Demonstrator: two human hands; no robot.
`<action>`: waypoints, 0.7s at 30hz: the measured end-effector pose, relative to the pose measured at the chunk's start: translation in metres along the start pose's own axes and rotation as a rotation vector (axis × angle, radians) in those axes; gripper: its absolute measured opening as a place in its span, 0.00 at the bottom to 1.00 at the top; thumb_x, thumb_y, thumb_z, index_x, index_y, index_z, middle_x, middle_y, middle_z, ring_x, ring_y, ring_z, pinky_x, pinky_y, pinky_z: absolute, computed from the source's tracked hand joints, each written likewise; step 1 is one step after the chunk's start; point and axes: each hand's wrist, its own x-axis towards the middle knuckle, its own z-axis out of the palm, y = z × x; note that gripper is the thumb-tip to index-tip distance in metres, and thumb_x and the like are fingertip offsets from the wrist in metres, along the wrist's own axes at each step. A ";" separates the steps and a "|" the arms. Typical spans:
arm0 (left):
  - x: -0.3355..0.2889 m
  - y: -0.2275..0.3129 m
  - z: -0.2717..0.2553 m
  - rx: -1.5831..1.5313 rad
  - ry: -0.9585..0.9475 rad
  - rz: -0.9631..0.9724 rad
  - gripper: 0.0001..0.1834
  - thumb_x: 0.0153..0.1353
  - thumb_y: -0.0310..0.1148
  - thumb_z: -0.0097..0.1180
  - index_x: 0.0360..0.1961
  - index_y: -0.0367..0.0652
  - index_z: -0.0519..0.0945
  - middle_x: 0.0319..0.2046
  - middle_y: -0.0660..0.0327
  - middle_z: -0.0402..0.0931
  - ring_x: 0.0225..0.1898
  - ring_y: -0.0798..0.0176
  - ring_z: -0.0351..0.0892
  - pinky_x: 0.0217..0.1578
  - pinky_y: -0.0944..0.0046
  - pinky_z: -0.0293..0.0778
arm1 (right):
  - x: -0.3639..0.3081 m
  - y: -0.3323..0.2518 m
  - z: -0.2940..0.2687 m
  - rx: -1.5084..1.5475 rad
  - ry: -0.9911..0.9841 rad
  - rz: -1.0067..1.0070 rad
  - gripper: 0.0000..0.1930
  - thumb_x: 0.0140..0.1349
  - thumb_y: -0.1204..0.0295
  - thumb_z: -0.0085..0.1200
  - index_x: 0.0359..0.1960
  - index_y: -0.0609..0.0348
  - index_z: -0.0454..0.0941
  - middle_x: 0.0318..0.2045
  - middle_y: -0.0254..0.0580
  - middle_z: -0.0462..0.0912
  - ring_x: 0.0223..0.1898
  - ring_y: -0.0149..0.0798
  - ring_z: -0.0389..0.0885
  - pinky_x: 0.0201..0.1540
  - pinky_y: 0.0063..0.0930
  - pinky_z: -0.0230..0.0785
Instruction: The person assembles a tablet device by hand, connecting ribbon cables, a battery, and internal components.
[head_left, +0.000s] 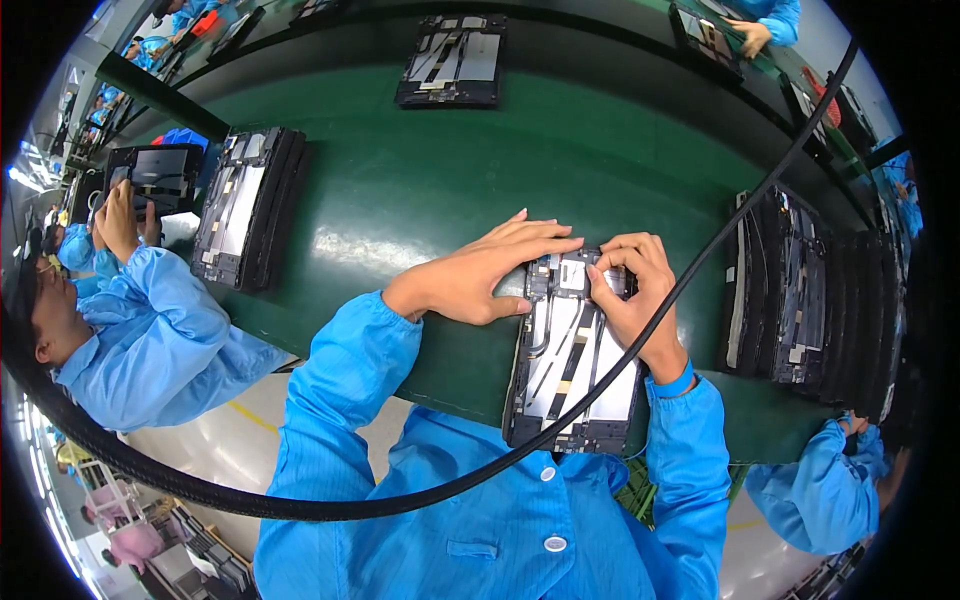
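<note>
An opened tablet (566,372) lies on the green table in front of me, its back off, showing white battery panels, dark flat cables and circuit parts. My left hand (480,272) rests at its upper left corner, fingers stretched out and thumb apart against the left edge. At the upper right corner, my right hand (640,295) has its fingers curled and thumb and forefinger brought together on the tablet's parts. Whatever lies between those fingertips is too small or hidden to make out. A blue band (673,384) circles my right wrist.
A thick black cable (400,503) arcs across the view, passing over the tablet. Stacks of opened tablets stand at left (236,212) and right (800,290); another tablet (452,62) lies at the far edge. A co-worker (160,320) in blue handles a tablet on the left.
</note>
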 end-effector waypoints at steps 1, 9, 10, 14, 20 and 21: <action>0.000 0.000 0.000 -0.004 -0.002 -0.005 0.54 0.57 0.24 0.71 0.86 0.51 0.63 0.85 0.51 0.59 0.88 0.43 0.50 0.87 0.30 0.33 | 0.000 0.000 0.000 -0.007 -0.006 -0.006 0.07 0.57 0.73 0.73 0.34 0.59 0.87 0.44 0.44 0.86 0.49 0.50 0.81 0.53 0.43 0.74; 0.001 0.009 0.001 0.029 -0.001 -0.039 0.54 0.57 0.22 0.68 0.86 0.53 0.63 0.84 0.50 0.60 0.88 0.42 0.51 0.86 0.29 0.35 | -0.001 0.000 -0.003 -0.020 -0.027 -0.014 0.07 0.54 0.73 0.74 0.32 0.59 0.87 0.45 0.44 0.85 0.50 0.50 0.81 0.53 0.41 0.74; 0.001 0.009 0.001 0.035 -0.004 -0.041 0.54 0.57 0.22 0.68 0.86 0.53 0.63 0.84 0.50 0.60 0.87 0.41 0.51 0.86 0.29 0.35 | -0.001 0.001 -0.002 -0.007 -0.031 -0.014 0.08 0.52 0.73 0.74 0.32 0.59 0.87 0.45 0.44 0.84 0.50 0.50 0.81 0.53 0.41 0.74; -0.001 0.006 0.002 0.031 -0.002 -0.043 0.54 0.57 0.22 0.68 0.86 0.54 0.63 0.84 0.50 0.60 0.87 0.41 0.51 0.86 0.28 0.35 | -0.002 0.002 -0.005 -0.023 -0.066 -0.049 0.09 0.48 0.74 0.74 0.30 0.59 0.87 0.46 0.45 0.83 0.51 0.51 0.81 0.56 0.43 0.73; -0.001 0.005 0.003 0.008 0.006 -0.022 0.55 0.56 0.22 0.67 0.87 0.54 0.62 0.84 0.49 0.60 0.87 0.41 0.51 0.86 0.28 0.35 | -0.003 -0.002 -0.007 0.025 -0.086 -0.019 0.07 0.46 0.74 0.73 0.27 0.57 0.86 0.48 0.46 0.83 0.54 0.53 0.79 0.60 0.45 0.71; 0.000 0.007 0.003 0.029 0.006 -0.025 0.55 0.55 0.22 0.67 0.87 0.54 0.62 0.83 0.48 0.61 0.87 0.40 0.52 0.86 0.29 0.36 | -0.003 -0.001 -0.007 0.026 -0.087 -0.020 0.07 0.46 0.74 0.73 0.27 0.57 0.86 0.48 0.46 0.83 0.54 0.53 0.79 0.60 0.45 0.71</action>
